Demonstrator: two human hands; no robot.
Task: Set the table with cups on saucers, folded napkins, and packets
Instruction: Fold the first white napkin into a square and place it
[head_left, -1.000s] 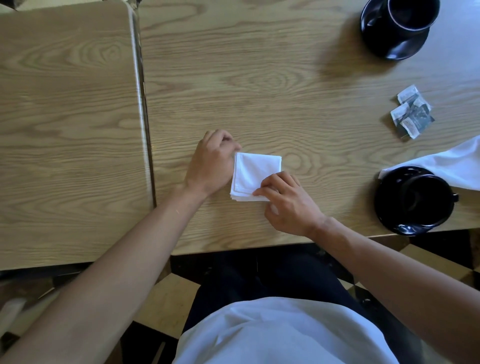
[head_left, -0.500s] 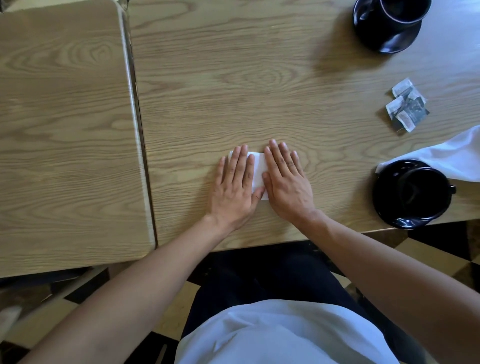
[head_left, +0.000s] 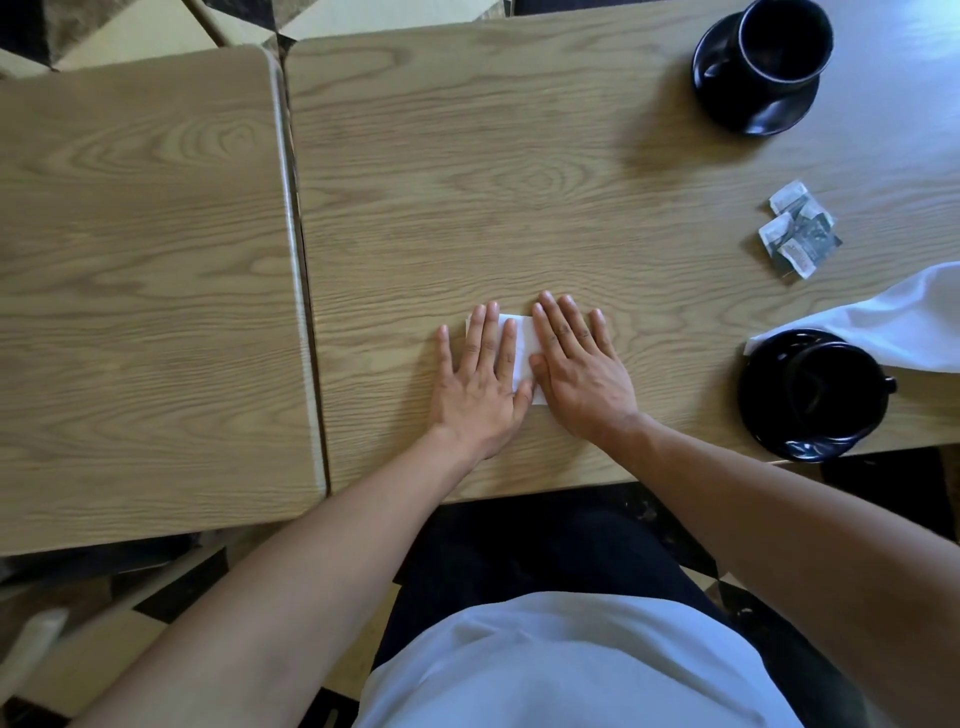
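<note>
A small folded white napkin (head_left: 523, 340) lies on the wooden table (head_left: 519, 171) near its front edge. My left hand (head_left: 480, 384) and my right hand (head_left: 579, 369) both rest flat on it, fingers spread, covering most of it. A black cup on a black saucer (head_left: 810, 395) stands at the front right. Another black cup on its saucer (head_left: 763, 62) stands at the back right. Several small packets (head_left: 800, 231) lie in a heap between the two cups.
A loose white cloth napkin (head_left: 893, 322) lies at the right edge, partly behind the near saucer. A second wooden table (head_left: 140, 291) adjoins on the left, with a narrow gap between them. Checkered floor shows below.
A second ago my fingers pinched the napkin's edges in a fold. Both hands now lie flat, pressing the napkin, which shows as a narrower strip. The view shifted slightly.
</note>
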